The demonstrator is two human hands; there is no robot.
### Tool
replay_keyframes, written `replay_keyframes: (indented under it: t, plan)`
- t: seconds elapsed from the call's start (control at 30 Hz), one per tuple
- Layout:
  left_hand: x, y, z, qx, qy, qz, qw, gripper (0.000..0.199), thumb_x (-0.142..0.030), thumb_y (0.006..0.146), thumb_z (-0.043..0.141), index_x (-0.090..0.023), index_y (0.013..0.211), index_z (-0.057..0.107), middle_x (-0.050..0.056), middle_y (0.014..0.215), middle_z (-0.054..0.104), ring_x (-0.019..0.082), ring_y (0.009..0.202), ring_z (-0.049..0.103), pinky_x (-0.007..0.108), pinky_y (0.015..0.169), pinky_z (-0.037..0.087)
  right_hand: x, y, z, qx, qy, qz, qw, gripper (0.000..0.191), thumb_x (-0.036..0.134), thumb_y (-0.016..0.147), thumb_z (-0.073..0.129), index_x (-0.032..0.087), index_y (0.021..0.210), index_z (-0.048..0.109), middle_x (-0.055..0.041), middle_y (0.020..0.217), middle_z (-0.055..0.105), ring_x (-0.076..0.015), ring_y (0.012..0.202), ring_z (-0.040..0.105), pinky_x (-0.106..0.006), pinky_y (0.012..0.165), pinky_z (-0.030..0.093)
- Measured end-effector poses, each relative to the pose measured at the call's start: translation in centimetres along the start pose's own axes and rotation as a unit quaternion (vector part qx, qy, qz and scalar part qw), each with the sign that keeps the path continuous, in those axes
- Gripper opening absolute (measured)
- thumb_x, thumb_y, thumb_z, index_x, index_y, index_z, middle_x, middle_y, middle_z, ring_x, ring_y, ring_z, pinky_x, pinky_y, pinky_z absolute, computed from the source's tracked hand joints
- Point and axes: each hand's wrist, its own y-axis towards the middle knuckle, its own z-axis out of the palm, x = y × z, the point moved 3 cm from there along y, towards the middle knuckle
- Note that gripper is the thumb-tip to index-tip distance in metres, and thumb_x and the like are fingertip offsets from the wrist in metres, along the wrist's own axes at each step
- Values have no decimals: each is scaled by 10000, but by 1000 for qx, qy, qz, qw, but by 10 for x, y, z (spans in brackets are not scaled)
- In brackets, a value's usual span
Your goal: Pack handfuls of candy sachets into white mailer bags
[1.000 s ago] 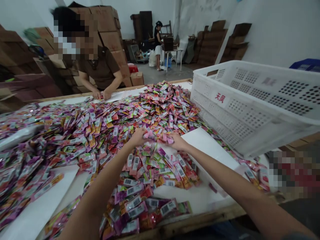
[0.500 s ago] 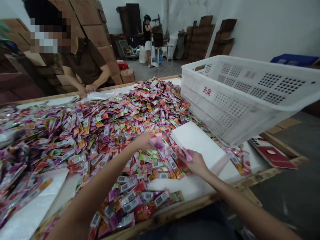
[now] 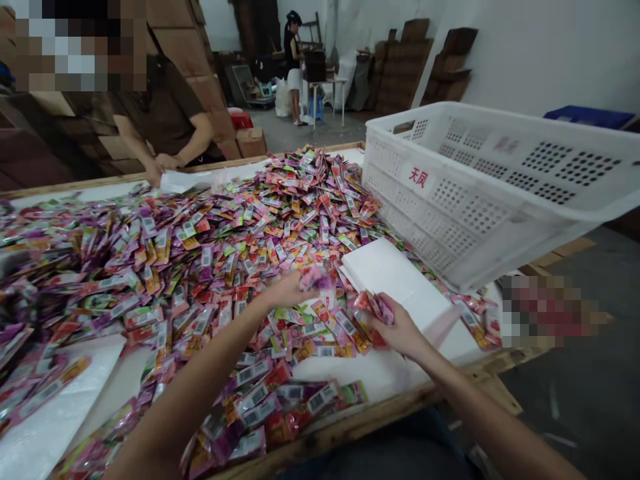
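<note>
Since a second ago, the right hand (image 3: 403, 333) has drawn away from the left hand (image 3: 287, 290), and a white sheet (image 3: 185, 181) has come into the hands (image 3: 169, 162) of a co-worker (image 3: 163, 100) across the table (image 3: 370, 375). Nearest, a wooden edge (image 3: 390, 405) runs along the table, with loose packets (image 3: 257, 393) lying just behind it, many with bar codes up. At the left, a larger sheet (image 3: 80, 407) bears more of them. The right hand's thumb and fingers are clamped on a few packets, just beside a white stack (image 3: 400, 280) of sheets. The left hand's fingers, slightly blurred, are closed on a small bunch of packets above the spread. Beyond both hands the packets rise into a heap (image 3: 307, 177), and to its right sits a white crate (image 3: 415, 207) with red characters on its side. Brown boxes (image 3: 175, 50) are stacked behind the co-worker. Farthest off, another person (image 3: 293, 67) stands at a small white desk (image 3: 327, 81) with a blue stool (image 3: 316, 107) beneath.
</note>
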Motion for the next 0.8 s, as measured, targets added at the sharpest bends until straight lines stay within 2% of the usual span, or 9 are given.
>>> replay_keyframes:
  t: [0.07, 0.13, 0.2, 0.27, 0.37, 0.5, 0.57, 0.67, 0.8]
  plan:
    - [-15, 0, 13, 60, 29, 51, 996, 321, -468, 707, 616, -181, 849, 592, 5, 729, 641, 169, 668, 599, 241, 602, 435, 1, -11, 8, 6, -5, -14, 1000, 243, 324, 715, 549, 181, 911, 543, -15, 826, 645, -168, 746, 587, -272, 687, 455]
    - [-24, 3, 31, 87, 115, 54, 988, 395, -490, 612, 694, -171, 831, 613, 52, 780, 667, 225, 747, 627, 278, 652, 455, 1, -17, 22, -4, -60, 3, 998, 338, 268, 697, 576, 169, 1019, 541, -61, 945, 655, -204, 859, 599, -303, 764, 454]
    - [-26, 5, 47, 88, 200, 34, 975, 411, -486, 608, 698, -142, 824, 632, 116, 817, 677, 284, 801, 635, 337, 691, 467, 2, -20, 37, 1, -152, 39, 988, 325, 206, 729, 547, 146, 1049, 551, -106, 990, 650, -233, 923, 595, -320, 800, 436]
    - [-28, 3, 57, 81, 242, 34, 966, 338, -413, 667, 656, -119, 833, 641, 150, 828, 676, 305, 822, 635, 378, 722, 465, 5, -22, 48, 38, -233, 70, 969, 250, 174, 794, 466, 133, 1017, 571, -129, 956, 653, -241, 908, 600, -318, 777, 428]
    - [-30, -8, 62, 78, 253, 61, 962, 182, -199, 676, 581, -127, 829, 651, 134, 817, 679, 278, 835, 630, 384, 757, 446, 9, -32, 52, 104, -292, 86, 947, 305, 115, 787, 444, 118, 1071, 556, -143, 964, 651, -257, 890, 604, -328, 747, 430]
    - [-31, -25, 59, 70, 224, 91, 968, 266, -101, 601, 552, -156, 841, 652, 94, 842, 679, 253, 883, 594, 381, 804, 407, 9, -56, 44, 136, -300, 30, 944, 402, 39, 698, 492, 89, 1091, 563, -158, 1063, 625, -290, 1074, 521, -366, 906, 386]
    - [-28, -32, 55, 50, 181, 94, 978, 332, -99, 589, 549, -174, 896, 651, 73, 895, 678, 241, 909, 568, 377, 827, 388, 6, -67, 38, 137, -285, 16, 948, 432, 30, 667, 517, 102, 1090, 567, -151, 1142, 592, -280, 1147, 472, -355, 961, 353]
    - [-25, -43, 51, -23, 94, 96, 991, 405, -98, 599, 539, -217, 970, 647, 41, 988, 667, 216, 936, 536, 357, 845, 370, 3, -76, 35, 146, -270, 48, 950, 456, 6, 654, 495, 128, 1088, 559, -148, 1162, 569, -251, 1056, 541, -331, 879, 415]
    - [-29, -61, 51, -125, 4, 122, 985, 244, -231, 692, 549, -256, 896, 680, 49, 971, 641, 207, 942, 524, 354, 856, 373, 6, -70, 36, 151, -295, 56, 942, 420, -7, 661, 441, 106, 1044, 574, -174, 1041, 607, -294, 973, 573, -387, 808, 442]
